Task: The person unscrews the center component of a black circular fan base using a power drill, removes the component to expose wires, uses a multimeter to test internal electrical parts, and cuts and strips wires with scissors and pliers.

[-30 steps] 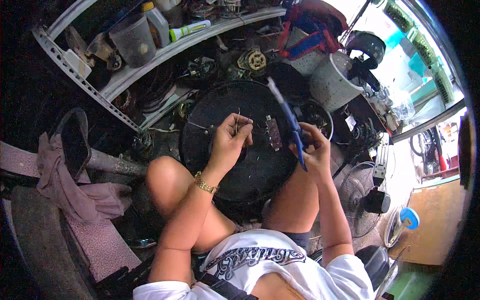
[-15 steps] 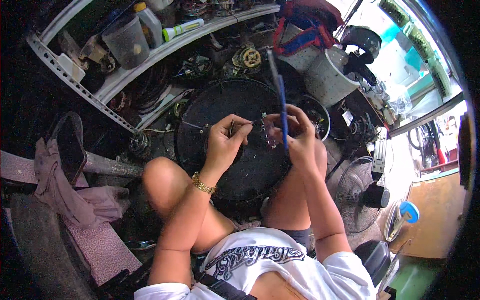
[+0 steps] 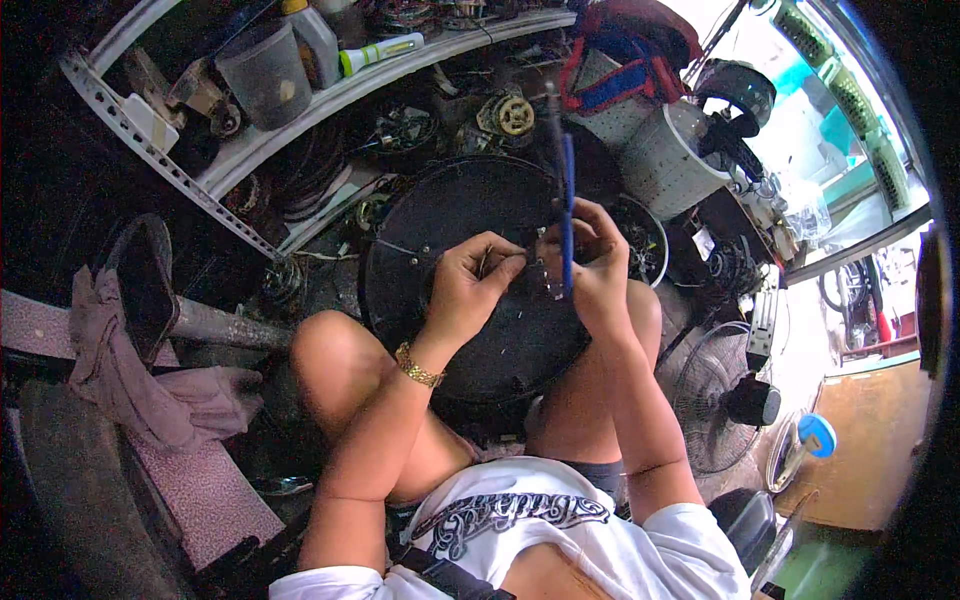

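Over a round black work surface (image 3: pixel 520 345), both my hands are raised close together. My left hand (image 3: pixel 468 290) is closed in a pinch, thumb against forefinger, beside a small dark part with shiny metal bits (image 3: pixel 549 278). What the pinch holds is mostly hidden; a thin metal piece (image 3: pixel 486 262) shows between the fingers. My right hand (image 3: pixel 602 285) is closed around a long, thin tool with a blue handle (image 3: pixel 568 225), standing nearly upright with its grey shaft pointing away from me. The small part sits at this hand's fingertips, partly covered by them.
A metal shelf (image 3: pixel 240 155) crosses the far left, carrying a clear jug (image 3: pixel 268 80) and a torch (image 3: pixel 382 54). Beyond the round surface is a motor part (image 3: pixel 508 117). A white bucket (image 3: pixel 655 160) stands far right, a fan (image 3: pixel 708 400) at the right.
My left hand has shifted slightly right and stays pinched. The blue-handled tool remains in my right hand. The whole view has moved a little.
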`<action>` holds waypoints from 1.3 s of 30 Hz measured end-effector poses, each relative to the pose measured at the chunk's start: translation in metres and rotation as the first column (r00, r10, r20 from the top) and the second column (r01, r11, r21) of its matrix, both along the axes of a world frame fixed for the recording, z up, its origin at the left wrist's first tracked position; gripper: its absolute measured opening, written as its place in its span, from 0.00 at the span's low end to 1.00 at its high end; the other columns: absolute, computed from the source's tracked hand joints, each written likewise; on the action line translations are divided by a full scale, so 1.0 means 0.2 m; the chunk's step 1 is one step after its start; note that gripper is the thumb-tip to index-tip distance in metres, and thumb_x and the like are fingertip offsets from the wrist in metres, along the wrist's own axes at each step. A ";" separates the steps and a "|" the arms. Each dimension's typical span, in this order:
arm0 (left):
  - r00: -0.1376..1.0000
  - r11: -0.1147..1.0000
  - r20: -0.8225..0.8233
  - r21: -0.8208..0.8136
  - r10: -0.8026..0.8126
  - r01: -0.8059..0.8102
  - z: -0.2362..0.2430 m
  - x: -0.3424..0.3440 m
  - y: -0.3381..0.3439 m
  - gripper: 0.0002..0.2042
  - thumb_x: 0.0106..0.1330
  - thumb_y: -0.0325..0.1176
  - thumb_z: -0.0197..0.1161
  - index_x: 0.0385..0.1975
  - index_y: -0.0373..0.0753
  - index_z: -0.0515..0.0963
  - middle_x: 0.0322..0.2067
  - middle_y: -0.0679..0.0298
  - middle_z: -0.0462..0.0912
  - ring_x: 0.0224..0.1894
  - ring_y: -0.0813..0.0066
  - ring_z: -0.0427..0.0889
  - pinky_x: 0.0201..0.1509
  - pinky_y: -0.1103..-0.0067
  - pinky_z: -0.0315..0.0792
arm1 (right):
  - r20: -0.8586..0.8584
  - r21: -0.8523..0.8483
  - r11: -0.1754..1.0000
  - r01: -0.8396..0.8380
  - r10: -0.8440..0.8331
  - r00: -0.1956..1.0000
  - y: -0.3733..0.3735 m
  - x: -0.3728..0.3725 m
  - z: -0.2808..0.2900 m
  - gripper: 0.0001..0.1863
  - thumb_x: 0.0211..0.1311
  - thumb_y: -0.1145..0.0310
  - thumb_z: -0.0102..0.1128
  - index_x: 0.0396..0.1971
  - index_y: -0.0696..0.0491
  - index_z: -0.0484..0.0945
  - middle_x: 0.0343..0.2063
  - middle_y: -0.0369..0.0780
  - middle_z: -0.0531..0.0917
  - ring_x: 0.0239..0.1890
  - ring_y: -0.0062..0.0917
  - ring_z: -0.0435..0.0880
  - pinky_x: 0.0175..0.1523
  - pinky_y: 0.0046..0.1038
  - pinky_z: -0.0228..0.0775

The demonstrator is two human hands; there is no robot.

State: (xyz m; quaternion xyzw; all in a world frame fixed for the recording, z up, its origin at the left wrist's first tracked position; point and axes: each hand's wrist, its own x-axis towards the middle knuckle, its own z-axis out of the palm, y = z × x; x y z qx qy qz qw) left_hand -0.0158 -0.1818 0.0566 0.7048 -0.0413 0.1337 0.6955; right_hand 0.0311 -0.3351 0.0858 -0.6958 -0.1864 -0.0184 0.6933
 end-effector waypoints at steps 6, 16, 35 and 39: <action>0.999 0.992 -0.041 -0.123 -0.011 0.005 0.00 0.00 0.02 0.01 0.59 0.26 0.62 0.28 0.37 0.79 0.19 0.74 0.75 0.23 0.90 0.70 0.27 0.88 0.64 | 0.163 -0.074 0.976 0.204 -0.190 0.968 -0.22 0.09 0.04 0.25 0.46 0.80 0.66 0.48 0.58 0.72 0.35 0.36 0.81 0.38 0.19 0.78 0.46 0.20 0.68; 0.960 0.797 -0.068 -0.576 -0.270 0.183 -0.01 0.01 0.06 0.25 0.51 0.22 0.44 0.53 0.35 0.64 0.35 0.59 0.75 0.30 0.79 0.71 0.30 0.86 0.66 | 0.056 -0.797 0.468 0.381 -0.571 0.819 -1.28 0.46 -0.85 0.28 0.45 0.59 0.68 0.48 0.52 0.75 0.41 0.48 0.81 0.44 0.40 0.80 0.49 0.34 0.69; 0.955 0.891 -0.186 -0.435 -0.232 0.131 -0.09 0.02 -0.01 0.22 0.60 0.19 0.56 0.54 0.40 0.64 0.38 0.65 0.75 0.36 0.74 0.80 0.40 0.78 0.79 | 0.131 -0.468 0.752 0.464 -0.460 0.878 -1.10 0.57 -0.98 0.17 0.56 0.73 0.60 0.47 0.56 0.75 0.44 0.44 0.80 0.46 0.32 0.79 0.50 0.29 0.68; 0.955 0.878 -0.183 -0.462 -0.232 0.124 -0.08 0.00 0.01 0.23 0.59 0.18 0.57 0.55 0.40 0.64 0.35 0.68 0.74 0.35 0.75 0.80 0.39 0.79 0.79 | 0.361 -0.232 0.952 0.202 -0.108 0.926 -0.58 0.29 -0.17 0.12 0.50 0.76 0.63 0.37 0.56 0.79 0.37 0.41 0.80 0.43 0.28 0.79 0.48 0.26 0.69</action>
